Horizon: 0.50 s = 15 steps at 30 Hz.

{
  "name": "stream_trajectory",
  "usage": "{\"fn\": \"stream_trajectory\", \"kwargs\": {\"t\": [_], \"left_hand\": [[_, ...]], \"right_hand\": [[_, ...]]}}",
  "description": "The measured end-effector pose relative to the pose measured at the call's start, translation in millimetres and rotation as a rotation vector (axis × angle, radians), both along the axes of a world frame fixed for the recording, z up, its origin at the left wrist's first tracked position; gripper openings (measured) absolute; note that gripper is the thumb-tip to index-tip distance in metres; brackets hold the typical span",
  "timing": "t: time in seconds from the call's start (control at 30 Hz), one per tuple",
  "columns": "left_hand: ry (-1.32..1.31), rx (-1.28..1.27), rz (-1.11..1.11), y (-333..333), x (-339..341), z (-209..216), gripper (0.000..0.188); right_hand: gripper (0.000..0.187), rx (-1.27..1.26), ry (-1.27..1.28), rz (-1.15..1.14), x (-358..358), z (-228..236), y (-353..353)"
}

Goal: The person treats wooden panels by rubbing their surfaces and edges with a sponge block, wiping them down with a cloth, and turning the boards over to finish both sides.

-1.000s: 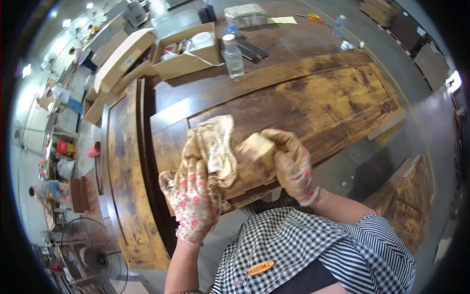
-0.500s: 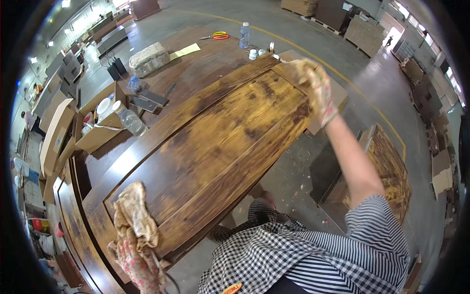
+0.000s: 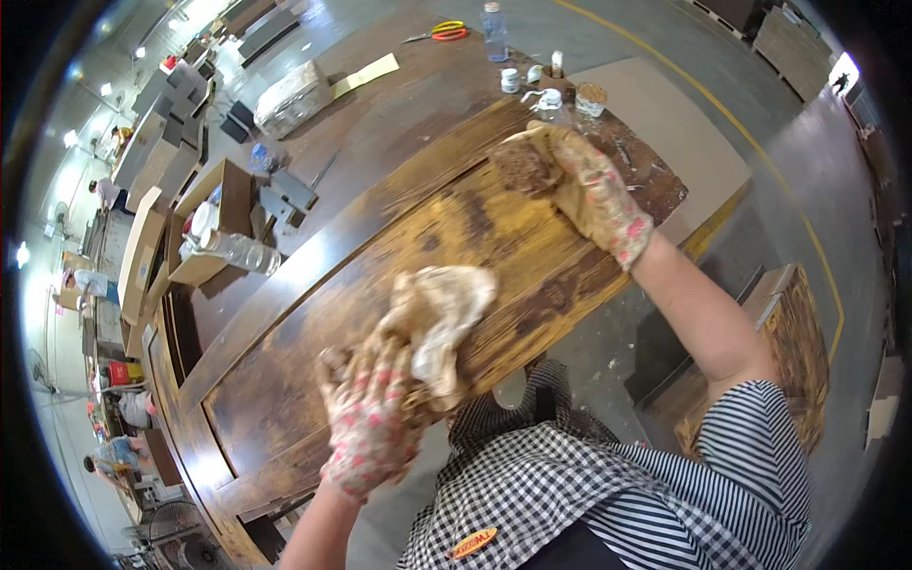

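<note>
A long wooden panel (image 3: 356, 285) with a raised frame, stained in mottled brown and gold, lies across the table. My left hand (image 3: 372, 418), in a pale glove with pink spots, is closed on a stained cream rag (image 3: 446, 318) at the panel's near edge. My right hand (image 3: 603, 199), gloved the same way, grips a dark brown stained wad (image 3: 522, 169) over the panel's far right end. Whether the wad is cloth or sponge cannot be made out. Its underside is hidden.
Beyond the panel are a brown table (image 3: 408, 104), scissors (image 3: 446, 31), a water bottle (image 3: 494, 33), small jars (image 3: 546, 103) and a wrapped block (image 3: 290, 100). An open carton (image 3: 214, 218) and a clear bottle (image 3: 242, 252) stand left. Another stained wooden piece (image 3: 798, 361) is at right.
My left hand has moved right and farther away, carrying the rag along the panel. My right hand has come left and a little nearer with the wad. The view has shifted.
</note>
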<state>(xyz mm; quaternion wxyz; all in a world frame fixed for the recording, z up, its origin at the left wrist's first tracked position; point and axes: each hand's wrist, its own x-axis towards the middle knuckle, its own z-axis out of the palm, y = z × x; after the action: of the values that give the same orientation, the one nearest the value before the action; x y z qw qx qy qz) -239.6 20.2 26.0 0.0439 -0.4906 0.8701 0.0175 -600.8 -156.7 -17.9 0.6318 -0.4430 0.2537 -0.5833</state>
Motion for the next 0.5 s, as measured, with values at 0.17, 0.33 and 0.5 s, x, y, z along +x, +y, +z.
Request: {"fn": "stream_trajectory", "kwargs": {"t": [0.17, 0.33, 0.5], "left_hand": [[0.27, 0.04, -0.379, -92, -143, 6, 0.07], [0.257, 0.064, -0.468, -98, -158, 7, 0.067], [0.241, 0.023, -0.529, -87, -146, 15, 0.066]], "right_hand": [[0.036, -0.08, 0.105, -0.419, 0, 11, 8], [0.032, -0.003, 0.032, -0.733, -25, 21, 21], [0.034, 0.152, 0.176, -0.575, -17, 18, 33]]}}
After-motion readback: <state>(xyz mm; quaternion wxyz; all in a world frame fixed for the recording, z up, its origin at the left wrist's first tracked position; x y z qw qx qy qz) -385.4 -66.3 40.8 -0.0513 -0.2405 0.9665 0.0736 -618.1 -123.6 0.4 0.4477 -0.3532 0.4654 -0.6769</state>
